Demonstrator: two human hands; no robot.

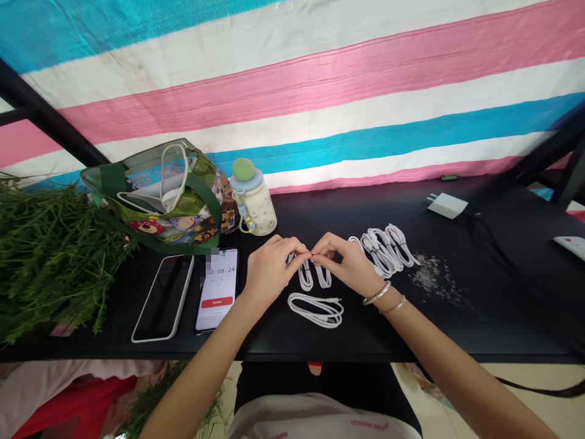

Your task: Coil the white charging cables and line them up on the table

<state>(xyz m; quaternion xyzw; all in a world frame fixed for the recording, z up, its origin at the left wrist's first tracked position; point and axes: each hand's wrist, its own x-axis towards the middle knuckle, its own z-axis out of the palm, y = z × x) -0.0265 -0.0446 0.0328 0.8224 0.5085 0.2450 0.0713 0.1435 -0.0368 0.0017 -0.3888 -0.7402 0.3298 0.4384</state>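
My left hand [274, 262] and my right hand [351, 262] meet above the black table, thumbs and forefingers pinched tip to tip. Whatever lies between the fingertips is too small to make out. Just below them, a coiled white cable [306, 278] and another white loop [324, 277] rest on the table, partly covered by the hands. Nearer the front edge lies a folded white cable [315, 310] without a visible tie. Beside my right hand is a row of several white cable bundles [386, 250] with dark ties around them.
Left of my hands lie a phone showing a timer [217, 305] and a dark-screened phone [164, 299]. Behind them stand a patterned bag [183, 225] and a bottle [258, 204]. Green foliage [50, 256] covers the left end. A white charger [448, 205] and pale crumbs [434, 277] are right.
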